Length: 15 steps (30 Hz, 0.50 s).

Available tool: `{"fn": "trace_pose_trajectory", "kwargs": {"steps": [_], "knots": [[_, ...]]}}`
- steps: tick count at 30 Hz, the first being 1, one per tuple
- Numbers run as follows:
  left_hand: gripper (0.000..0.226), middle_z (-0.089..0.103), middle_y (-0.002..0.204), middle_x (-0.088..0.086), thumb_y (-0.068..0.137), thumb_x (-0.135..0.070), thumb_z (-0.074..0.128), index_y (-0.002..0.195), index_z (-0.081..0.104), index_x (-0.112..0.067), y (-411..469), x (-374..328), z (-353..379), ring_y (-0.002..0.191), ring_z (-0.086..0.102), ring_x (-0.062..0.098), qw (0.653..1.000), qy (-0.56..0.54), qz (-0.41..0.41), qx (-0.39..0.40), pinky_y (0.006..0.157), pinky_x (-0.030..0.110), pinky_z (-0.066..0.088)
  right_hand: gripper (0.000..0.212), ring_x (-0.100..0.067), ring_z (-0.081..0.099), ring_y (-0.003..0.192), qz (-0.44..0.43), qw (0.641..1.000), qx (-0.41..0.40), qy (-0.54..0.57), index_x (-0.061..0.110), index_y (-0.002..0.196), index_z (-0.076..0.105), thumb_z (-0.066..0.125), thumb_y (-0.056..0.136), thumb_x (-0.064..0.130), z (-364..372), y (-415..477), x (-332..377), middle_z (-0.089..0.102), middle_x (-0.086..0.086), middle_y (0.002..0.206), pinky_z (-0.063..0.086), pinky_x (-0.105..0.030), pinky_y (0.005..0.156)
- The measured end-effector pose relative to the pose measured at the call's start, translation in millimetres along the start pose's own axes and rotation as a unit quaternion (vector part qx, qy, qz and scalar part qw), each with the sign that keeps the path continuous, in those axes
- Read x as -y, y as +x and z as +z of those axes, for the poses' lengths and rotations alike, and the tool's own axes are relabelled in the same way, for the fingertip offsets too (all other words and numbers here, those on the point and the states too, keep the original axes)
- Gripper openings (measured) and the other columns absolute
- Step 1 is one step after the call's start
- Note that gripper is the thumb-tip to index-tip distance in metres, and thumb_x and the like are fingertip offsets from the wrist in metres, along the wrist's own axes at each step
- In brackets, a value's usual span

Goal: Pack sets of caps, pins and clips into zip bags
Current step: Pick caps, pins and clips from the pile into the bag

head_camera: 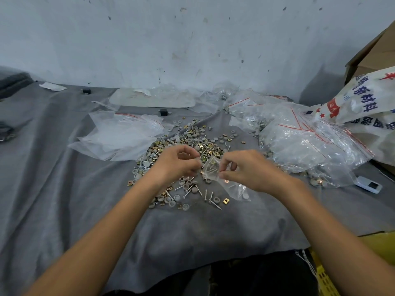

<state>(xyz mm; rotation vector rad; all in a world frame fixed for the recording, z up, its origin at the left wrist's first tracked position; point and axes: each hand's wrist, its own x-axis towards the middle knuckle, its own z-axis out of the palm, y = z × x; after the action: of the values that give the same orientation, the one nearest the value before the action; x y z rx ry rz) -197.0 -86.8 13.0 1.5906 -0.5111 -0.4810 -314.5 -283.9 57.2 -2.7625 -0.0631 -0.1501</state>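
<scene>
view from beside the worker, both forearms reaching out over the grey cloth (64, 189). the small zip bag (213, 168) hangs between the two hands, just above the near edge of the loose pile of caps, pins and clips (192, 142). its long axis runs from the mouth, up between the hands, down and to the worker's right, where the closed bottom trails under the right wrist onto the cloth. the mouth faces the left hand (177, 163), which is the nearer hand to the pile. that hand's fingers are curled tight at the bag's lip in a pinch; whether they also carry small parts cannot be told. the right hand (250, 169) pinches the opposite lip between thumb and forefinger, the other fingers loosely bent, holding the opening apart.

containers: the held bag shows a few pins near its mouth and a grey cap low in its bottom corner; a brass glint beside the right thumb may be a clip. a flat stack of empty bags (121, 135) lies to the left of the pile, within reach of the left hand. a heap of filled bags (310, 146) lies to the right, against a printed sack (363, 103). judged from this, the set is part-filled, and any further piece would enter from the left, along the bag's axis.
</scene>
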Motion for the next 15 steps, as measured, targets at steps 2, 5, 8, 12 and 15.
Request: {"fn": "trace_pose_trajectory", "kwargs": {"steps": [2,5,8,12,15], "knots": [[0.017,0.077,0.083,0.011,0.082,-0.001,0.080,0.093,0.069,-0.006,-2,-8,6,0.072,0.072,0.019,1.000,-0.011,0.009,0.012,0.065,0.025,0.057,0.012,-0.007,0.062,0.085,-0.004,1.000,-0.006,0.008,0.025,0.091,0.071,0.078,0.088,0.033,0,1,2,0.062,0.019,0.079,0.050,-0.031,0.077],[0.016,0.076,0.080,0.009,0.083,0.000,0.079,0.093,0.068,-0.005,-5,-18,13,0.070,0.072,0.017,0.999,0.000,0.028,0.024,0.063,0.025,0.057,0.010,-0.008,0.064,0.084,-0.001,0.999,-0.015,0.035,0.028,0.088,0.071,0.080,0.086,0.032,0,2,2,0.066,0.014,0.080,0.053,-0.034,0.079],[0.017,0.077,0.085,0.013,0.084,-0.003,0.079,0.096,0.067,-0.004,-9,-26,16,0.073,0.071,0.023,0.998,0.028,0.045,0.032,0.070,0.035,0.063,0.010,-0.006,0.065,0.083,-0.002,0.998,-0.024,0.064,0.028,0.087,0.072,0.081,0.085,0.032,-2,2,1,0.068,0.013,0.081,0.054,-0.034,0.078],[0.018,0.076,0.089,0.016,0.086,-0.006,0.078,0.100,0.067,-0.001,-11,-30,18,0.083,0.073,0.034,0.995,0.064,0.059,0.046,0.081,0.044,0.062,0.010,-0.002,0.064,0.081,0.001,0.996,-0.030,0.081,0.031,0.087,0.073,0.081,0.085,0.035,-3,0,0,0.069,0.013,0.082,0.053,-0.028,0.074],[0.013,0.076,0.086,0.013,0.086,-0.007,0.078,0.096,0.069,-0.004,-10,-30,18,0.076,0.072,0.023,0.993,0.079,0.077,0.033,0.078,0.041,0.063,0.008,-0.002,0.065,0.081,-0.003,0.996,-0.031,0.082,0.030,0.088,0.073,0.081,0.086,0.032,-3,0,0,0.070,0.013,0.083,0.053,-0.027,0.075]]}}
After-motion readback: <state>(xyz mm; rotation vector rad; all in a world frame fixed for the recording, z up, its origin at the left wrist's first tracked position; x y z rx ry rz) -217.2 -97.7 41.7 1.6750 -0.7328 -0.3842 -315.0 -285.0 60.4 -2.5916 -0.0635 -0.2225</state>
